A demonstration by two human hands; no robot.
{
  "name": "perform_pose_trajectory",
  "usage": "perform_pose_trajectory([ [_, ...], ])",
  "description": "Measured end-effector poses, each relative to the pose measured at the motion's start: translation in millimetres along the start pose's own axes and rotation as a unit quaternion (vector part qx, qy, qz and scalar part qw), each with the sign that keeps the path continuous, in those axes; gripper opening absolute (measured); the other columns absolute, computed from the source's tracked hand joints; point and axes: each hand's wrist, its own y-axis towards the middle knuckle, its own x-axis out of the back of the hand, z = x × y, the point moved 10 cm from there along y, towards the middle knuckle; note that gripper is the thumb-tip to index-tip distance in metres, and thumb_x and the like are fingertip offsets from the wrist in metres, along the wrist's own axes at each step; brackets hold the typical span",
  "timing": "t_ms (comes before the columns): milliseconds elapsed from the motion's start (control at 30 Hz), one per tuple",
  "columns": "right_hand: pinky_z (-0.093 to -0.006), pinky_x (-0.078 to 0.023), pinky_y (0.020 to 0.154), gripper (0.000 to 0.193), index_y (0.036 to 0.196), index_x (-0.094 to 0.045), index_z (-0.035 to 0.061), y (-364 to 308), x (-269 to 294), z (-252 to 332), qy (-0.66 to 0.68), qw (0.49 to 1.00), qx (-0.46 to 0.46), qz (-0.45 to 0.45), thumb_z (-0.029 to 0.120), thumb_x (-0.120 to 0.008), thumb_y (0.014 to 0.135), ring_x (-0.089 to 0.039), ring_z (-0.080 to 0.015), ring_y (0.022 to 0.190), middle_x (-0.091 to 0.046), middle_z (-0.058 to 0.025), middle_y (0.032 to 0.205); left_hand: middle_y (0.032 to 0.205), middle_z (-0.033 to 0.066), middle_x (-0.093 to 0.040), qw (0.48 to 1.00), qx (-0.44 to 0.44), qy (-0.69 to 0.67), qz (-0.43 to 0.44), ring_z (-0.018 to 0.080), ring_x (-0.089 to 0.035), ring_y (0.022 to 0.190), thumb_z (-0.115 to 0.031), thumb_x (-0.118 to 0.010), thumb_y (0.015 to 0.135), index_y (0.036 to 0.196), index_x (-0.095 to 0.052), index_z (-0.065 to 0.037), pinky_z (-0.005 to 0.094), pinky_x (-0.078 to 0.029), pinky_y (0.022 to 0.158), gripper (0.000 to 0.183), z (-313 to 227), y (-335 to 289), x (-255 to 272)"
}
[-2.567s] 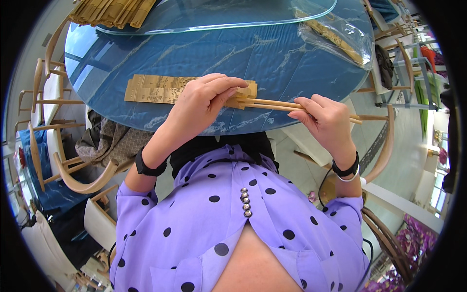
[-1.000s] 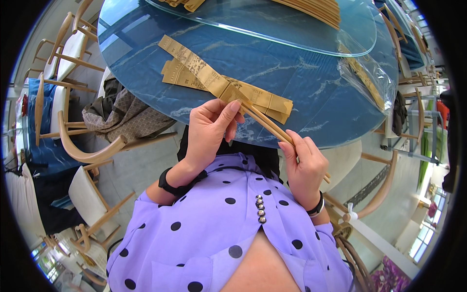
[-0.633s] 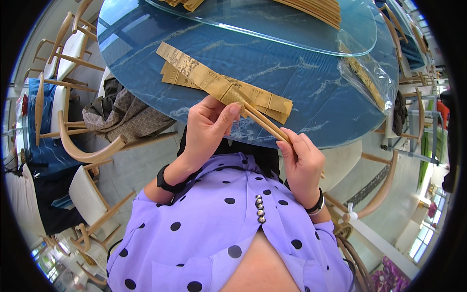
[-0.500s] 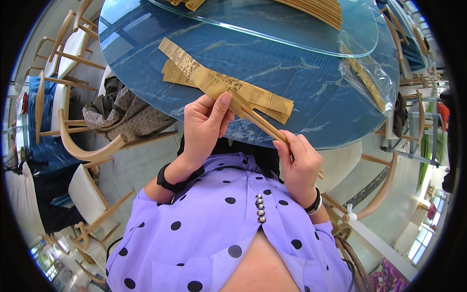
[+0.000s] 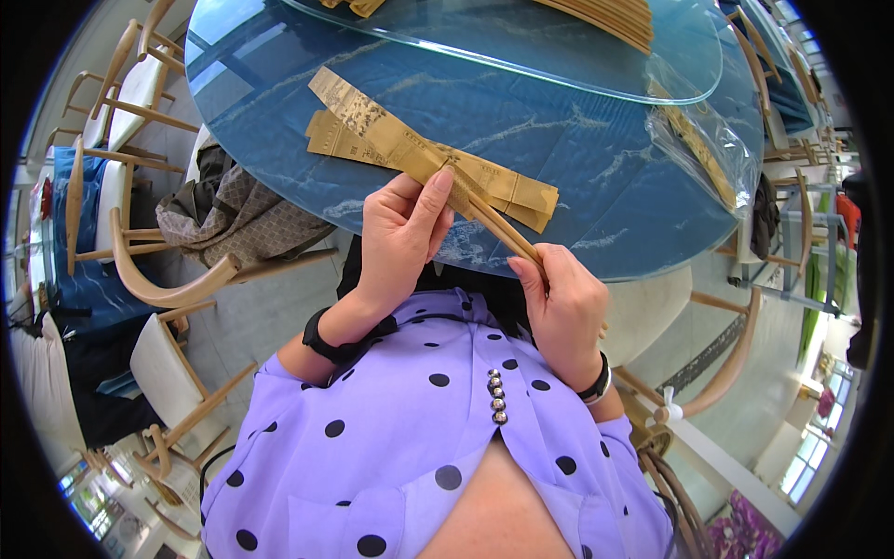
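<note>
My left hand (image 5: 402, 228) pinches the open end of a brown paper chopstick sleeve (image 5: 384, 130), thumb on top. A pair of wooden chopsticks (image 5: 503, 229) sits partly inside that sleeve and runs down to the right. My right hand (image 5: 565, 303) is closed around the lower part of the chopsticks; their ends are mostly hidden behind the fingers. Beneath the held sleeve, several flat paper sleeves (image 5: 526, 196) lie fanned on the blue marbled table (image 5: 615, 224).
A glass turntable (image 5: 521, 65) carries a stack of brown sleeves (image 5: 605, 20) at the far side. Clear plastic packaging (image 5: 703, 149) with a brown strip inside lies at the table's right. A wooden chair with a patterned grey-brown coat (image 5: 237, 219) stands to the left.
My right hand has moved slightly up and left along with the chopsticks, so less of their length shows between the hands. The left hand keeps its pinch on the sleeve.
</note>
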Motion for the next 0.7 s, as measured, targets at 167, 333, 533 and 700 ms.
perform_pose_trajectory([
  [167, -0.0364, -0.047, 0.055, 0.026, 0.096, -0.064, 0.0013, -7, 6, -21, 0.056, 0.997, -0.002, 0.044, 0.026, -0.071, 0.096, -0.060, -0.0280, 0.061, -0.062, -0.0099, 0.076, 0.059, -0.0041, -0.053, 0.989, -0.112, 0.018, -0.098, 0.0001, -0.036, 0.045, -0.023, -0.063, 0.105, 0.091, -0.070, -0.002, 0.0199, -0.024, 0.040, 0.026, -40, 9, 37],
  [333, -0.0352, -0.048, 0.057, 0.024, 0.100, -0.066, 0.0014, -40, 19, -48, 0.049, 0.997, -0.050, 0.028, 0.025, -0.062, 0.103, -0.061, -0.0266, 0.062, -0.063, -0.0107, 0.077, 0.059, -0.0040, -0.053, 0.989, -0.098, -0.003, -0.115, 0.0009, -0.037, 0.044, -0.023, -0.063, 0.105, 0.091, -0.069, -0.003, 0.0201, -0.024, 0.040, 0.025, -46, 7, 39],
  [533, -0.0356, -0.042, 0.052, 0.034, 0.097, -0.064, 0.0003, -57, 29, -42, 0.050, 0.997, -0.005, -0.061, 0.030, -0.053, 0.108, -0.055, -0.0268, 0.057, -0.057, -0.0100, 0.071, 0.061, -0.0036, -0.054, 0.994, -0.072, -0.018, -0.078, 0.0012, -0.037, 0.044, -0.024, -0.063, 0.105, 0.094, -0.068, -0.004, 0.0203, -0.025, 0.040, 0.024, -37, 6, 29],
  [700, -0.0361, -0.035, 0.051, 0.036, 0.081, -0.056, 0.0013, -66, 28, -56, 0.109, 0.993, -0.026, -0.042, 0.025, -0.049, 0.107, -0.047, -0.0242, 0.052, -0.049, -0.0095, 0.064, 0.060, -0.0027, -0.055, 0.998, -0.050, 0.023, -0.029, 0.0010, -0.039, 0.044, -0.027, -0.063, 0.105, 0.089, -0.069, -0.002, 0.0202, -0.026, 0.040, 0.030, -38, 9, 14],
])
